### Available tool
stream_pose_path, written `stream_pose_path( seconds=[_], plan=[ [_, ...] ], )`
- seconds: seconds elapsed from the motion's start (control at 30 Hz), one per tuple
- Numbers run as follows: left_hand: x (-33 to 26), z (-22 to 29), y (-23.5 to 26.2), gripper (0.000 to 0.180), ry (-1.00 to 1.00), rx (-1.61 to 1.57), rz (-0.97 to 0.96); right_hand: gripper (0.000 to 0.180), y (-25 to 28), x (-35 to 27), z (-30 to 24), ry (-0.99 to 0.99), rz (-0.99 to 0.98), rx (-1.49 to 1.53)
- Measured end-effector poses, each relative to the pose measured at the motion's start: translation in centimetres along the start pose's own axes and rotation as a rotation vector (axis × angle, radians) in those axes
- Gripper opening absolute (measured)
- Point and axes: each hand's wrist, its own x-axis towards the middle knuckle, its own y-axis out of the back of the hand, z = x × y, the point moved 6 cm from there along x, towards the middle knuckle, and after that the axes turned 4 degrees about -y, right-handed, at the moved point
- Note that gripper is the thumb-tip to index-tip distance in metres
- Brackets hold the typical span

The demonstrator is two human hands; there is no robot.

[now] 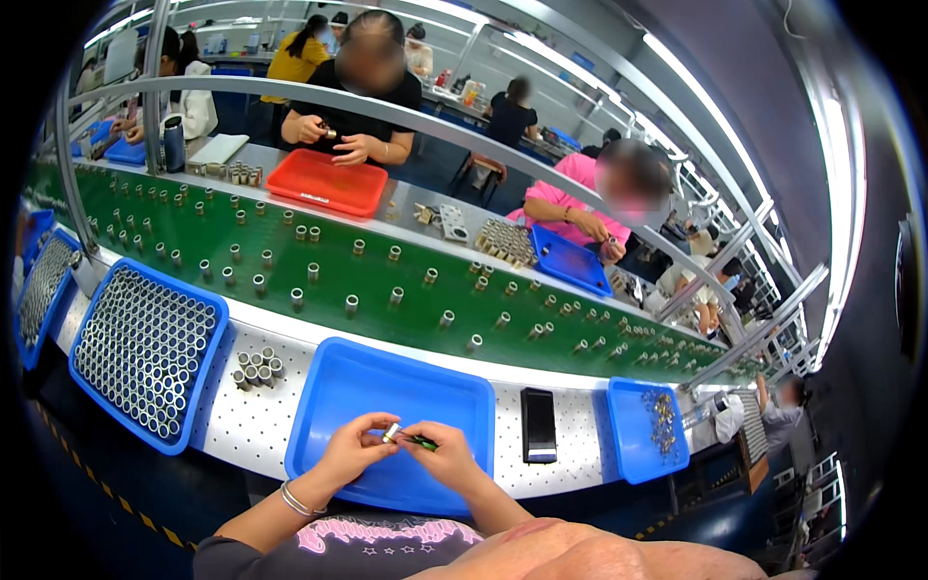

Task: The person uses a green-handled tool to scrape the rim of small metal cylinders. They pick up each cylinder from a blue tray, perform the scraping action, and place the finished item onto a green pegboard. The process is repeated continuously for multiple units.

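My left hand (350,450) pinches a short metal sleeve (391,432) between thumb and fingers, tilted over a blue tray (396,372). Closed around a small green-handled tool (423,443), my right hand (449,458) meets the sleeve's right side with its fingertips. The tool's working end is hidden, so its exact kind cannot be told. Left of the tray stands a small cluster of metal sleeves (258,369) on the perforated white surface. Farther left, a blue tray (224,314) holds many upright sleeves in rows.
A green conveyor belt (387,324) carries scattered upright sleeves beyond the bench. To the right lie a black phone (538,425) and a blue tray (633,454) with small brass-coloured parts. Across the belt, people work beside a red tray (329,182) and another blue tray (570,259).
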Motion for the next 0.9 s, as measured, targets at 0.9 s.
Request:
stream_pose_path(
  seconds=[0.9],
  plan=[
    [0.0, 3.3, -0.6, 0.045, 0.12, -0.284, 0.147, 0.009, -0.6, 1.5, -0.1, -0.126, 0.164, 0.708]
  ],
)
